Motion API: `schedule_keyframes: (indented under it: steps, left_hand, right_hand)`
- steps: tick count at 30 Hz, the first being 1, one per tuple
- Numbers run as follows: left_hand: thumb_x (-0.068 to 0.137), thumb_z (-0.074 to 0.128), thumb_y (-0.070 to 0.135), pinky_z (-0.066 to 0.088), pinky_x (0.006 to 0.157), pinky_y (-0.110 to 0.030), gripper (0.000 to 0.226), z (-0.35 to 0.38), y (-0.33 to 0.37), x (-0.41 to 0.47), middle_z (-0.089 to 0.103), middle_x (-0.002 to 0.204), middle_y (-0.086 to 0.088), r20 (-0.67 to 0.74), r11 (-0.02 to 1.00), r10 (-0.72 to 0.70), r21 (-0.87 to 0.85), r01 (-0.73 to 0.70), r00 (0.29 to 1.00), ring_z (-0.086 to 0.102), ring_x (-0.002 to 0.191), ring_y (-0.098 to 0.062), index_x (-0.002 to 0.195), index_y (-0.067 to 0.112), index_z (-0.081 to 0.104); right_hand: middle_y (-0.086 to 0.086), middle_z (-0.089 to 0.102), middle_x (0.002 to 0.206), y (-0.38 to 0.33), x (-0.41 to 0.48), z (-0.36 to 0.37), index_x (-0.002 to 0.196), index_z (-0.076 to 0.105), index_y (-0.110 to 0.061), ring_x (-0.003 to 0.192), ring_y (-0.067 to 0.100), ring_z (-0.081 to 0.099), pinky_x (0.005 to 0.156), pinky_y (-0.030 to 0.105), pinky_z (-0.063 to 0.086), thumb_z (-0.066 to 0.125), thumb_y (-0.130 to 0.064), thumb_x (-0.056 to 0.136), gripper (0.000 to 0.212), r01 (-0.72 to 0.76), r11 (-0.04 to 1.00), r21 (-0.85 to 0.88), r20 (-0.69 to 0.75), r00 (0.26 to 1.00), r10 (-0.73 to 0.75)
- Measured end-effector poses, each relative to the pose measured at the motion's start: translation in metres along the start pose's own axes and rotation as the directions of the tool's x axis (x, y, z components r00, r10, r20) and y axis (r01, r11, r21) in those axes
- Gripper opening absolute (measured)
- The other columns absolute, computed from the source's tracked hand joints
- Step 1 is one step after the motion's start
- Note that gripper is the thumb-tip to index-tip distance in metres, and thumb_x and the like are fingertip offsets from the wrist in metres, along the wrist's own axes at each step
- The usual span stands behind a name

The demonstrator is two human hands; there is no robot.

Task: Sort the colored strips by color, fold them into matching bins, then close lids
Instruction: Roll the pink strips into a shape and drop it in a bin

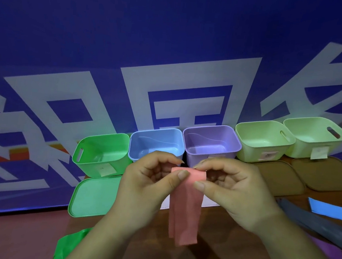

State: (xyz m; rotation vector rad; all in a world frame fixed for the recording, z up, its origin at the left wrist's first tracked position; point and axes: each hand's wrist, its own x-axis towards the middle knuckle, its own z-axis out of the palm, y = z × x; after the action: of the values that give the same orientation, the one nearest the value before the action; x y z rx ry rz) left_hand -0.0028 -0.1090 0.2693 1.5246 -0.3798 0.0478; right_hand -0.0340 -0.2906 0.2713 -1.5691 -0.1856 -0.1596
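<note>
A person's left grip [149, 180] and right grip [226, 191] each pinched the folded top edge of a pink strip [184, 208]. The strip hung above the counter [218, 247], in front of the open blue bin [156, 142] and purple bin [212, 140].

Blue banner [174, 27] filling the whole background, printed with large white characters [175, 84] and a small orange-red block [18, 154] near the left edge, partly crossed by white strokes. Brown table [228, 246] in the foreground; dull reddish floor [14, 235] to its left, below the banner's lower edge.
</note>
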Motion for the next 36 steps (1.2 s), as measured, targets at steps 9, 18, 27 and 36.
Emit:
schedule_keyframes:
  steps: [9, 18, 27, 36]
  left_hand:
    - [0.08, 0.076, 0.019, 0.054, 0.067, -0.025, 0.008, 0.001, 0.0008, -0.0018, 0.072, 0.078, 0.002, 0.037, 0.994, 0.034, 0.105, -0.038, 0.999, 0.064, 0.071, -0.011, 0.087, 0.022, 0.072]
    - [0.075, 0.078, 0.022, 0.059, 0.083, -0.043, 0.022, -0.004, -0.0006, -0.0043, 0.074, 0.097, -0.006, 0.102, 0.994, 0.064, 0.087, -0.073, 0.993, 0.069, 0.089, -0.03, 0.097, 0.024, 0.074]
    - [0.072, 0.079, 0.021, 0.059, 0.079, -0.034, 0.026, -0.0057, 0.0005, -0.0039, 0.075, 0.094, -0.007, 0.096, 0.994, 0.067, 0.077, -0.075, 0.993, 0.07, 0.086, -0.03, 0.097, 0.024, 0.074]
    - [0.074, 0.078, 0.025, 0.06, 0.08, -0.044, 0.026, -0.0058, 0.001, -0.0036, 0.077, 0.094, -0.006, 0.064, 0.997, 0.017, 0.072, -0.021, 0.998, 0.071, 0.086, -0.032, 0.099, 0.027, 0.076]
  right_hand:
    - [0.0, 0.076, 0.092, -0.0028, -0.0003, -0.002, 0.091, 0.077, -0.03, 0.083, 0.015, 0.072, 0.077, 0.025, 0.056, 0.078, -0.016, 0.072, 0.023, -0.006, 1.0, -0.018, 0.003, 1.0, 0.006]
    - [-0.007, 0.076, 0.085, -0.0026, 0.0006, -0.0027, 0.09, 0.077, -0.031, 0.077, 0.006, 0.07, 0.072, 0.016, 0.053, 0.072, -0.022, 0.074, 0.019, -0.024, 0.999, -0.025, 0.004, 1.0, 0.024]
    - [-0.005, 0.075, 0.082, -0.0018, 0.0013, 0.0002, 0.09, 0.077, -0.025, 0.076, 0.006, 0.07, 0.071, 0.017, 0.052, 0.071, -0.025, 0.074, 0.017, -0.044, 0.999, 0.007, -0.008, 0.999, 0.044]
    - [-0.001, 0.075, 0.094, -0.0055, 0.0025, -0.0007, 0.094, 0.074, -0.026, 0.085, 0.013, 0.071, 0.078, 0.023, 0.055, 0.08, -0.02, 0.069, 0.026, -0.034, 0.999, -0.012, 0.01, 0.999, 0.034]
